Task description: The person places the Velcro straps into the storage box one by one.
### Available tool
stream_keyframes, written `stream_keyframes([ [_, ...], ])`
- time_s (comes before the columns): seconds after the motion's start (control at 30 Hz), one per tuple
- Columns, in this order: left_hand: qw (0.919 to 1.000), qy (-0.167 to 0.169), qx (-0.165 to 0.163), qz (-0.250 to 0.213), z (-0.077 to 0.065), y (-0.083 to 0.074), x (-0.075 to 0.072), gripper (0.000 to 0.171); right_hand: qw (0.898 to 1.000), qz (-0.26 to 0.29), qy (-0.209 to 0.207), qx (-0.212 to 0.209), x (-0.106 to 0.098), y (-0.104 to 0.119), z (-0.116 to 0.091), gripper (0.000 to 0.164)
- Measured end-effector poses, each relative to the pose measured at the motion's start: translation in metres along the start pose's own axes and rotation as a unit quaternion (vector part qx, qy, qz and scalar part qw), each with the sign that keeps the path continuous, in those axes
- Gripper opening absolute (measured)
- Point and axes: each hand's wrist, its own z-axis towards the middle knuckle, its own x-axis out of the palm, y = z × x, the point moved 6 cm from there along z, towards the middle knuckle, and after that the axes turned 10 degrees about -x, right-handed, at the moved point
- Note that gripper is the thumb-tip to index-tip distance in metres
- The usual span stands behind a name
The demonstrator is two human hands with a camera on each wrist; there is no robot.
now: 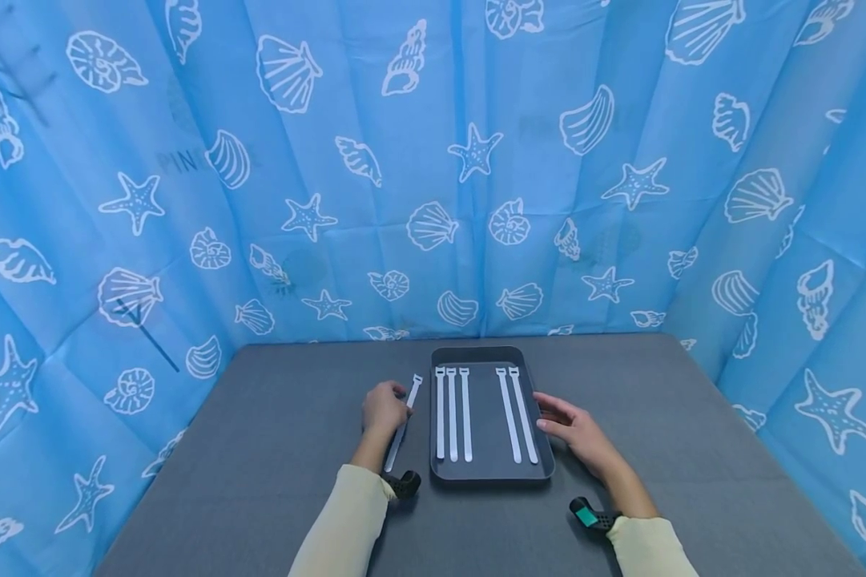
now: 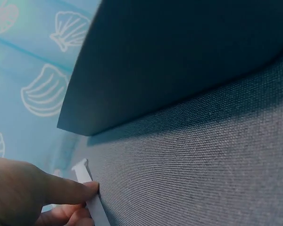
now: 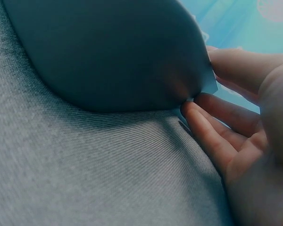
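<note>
My left hand (image 1: 385, 409) pinches a white cable tie (image 1: 414, 392) with a slotted head, just left of the dark grey tray (image 1: 490, 474). In the left wrist view, thumb and fingertips meet on the flat strap of this tie (image 2: 98, 211), close to the grey cloth. My right hand (image 1: 575, 433) touches the tray's right side with fairly straight fingers. Seen from the right wrist, those fingers (image 3: 210, 134) rest against the tray's outer wall (image 3: 113, 61). Inside the tray lie three cable ties (image 1: 453, 417) on the left and two cable ties (image 1: 508, 417) on the right, heads at the far end.
A grey cloth-covered table (image 1: 296, 417) surrounds the tray. Behind and at the sides hangs a blue curtain (image 1: 433, 160) printed with white shells and starfish. A dark wrist strap (image 1: 402, 484) is on the left wrist and another wrist strap (image 1: 593, 517) on the right.
</note>
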Motion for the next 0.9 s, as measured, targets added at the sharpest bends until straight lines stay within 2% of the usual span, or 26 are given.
stream_keyframes([
  [0.13,0.9998,0.013,-0.001,-0.012,-0.001,0.001,0.000,0.029,1.000,-0.002,-0.002,0.004,-0.001,0.000,0.001,0.058],
  [0.27,0.9985,0.045,0.021,-0.024,-0.002,-0.002,0.003,0.029,1.000,-0.001,-0.001,0.005,0.000,0.003,0.000,0.057],
  [0.37,0.9961,0.068,0.046,-0.031,-0.003,-0.005,0.004,0.036,1.000,0.004,0.001,0.004,0.001,0.015,-0.002,0.056],
  [0.53,0.9923,0.095,0.066,-0.043,-0.005,-0.005,0.003,0.043,1.000,0.000,0.006,-0.006,0.003,0.034,-0.006,0.055],
  [0.77,0.9890,0.118,0.076,-0.045,-0.005,-0.006,-0.002,0.021,1.000,-0.010,0.000,-0.006,0.001,0.009,-0.001,0.056],
  [0.9,0.9873,0.126,0.079,-0.057,-0.007,-0.010,-0.005,0.013,1.000,-0.011,-0.001,-0.007,0.000,0.004,-0.001,0.058],
])
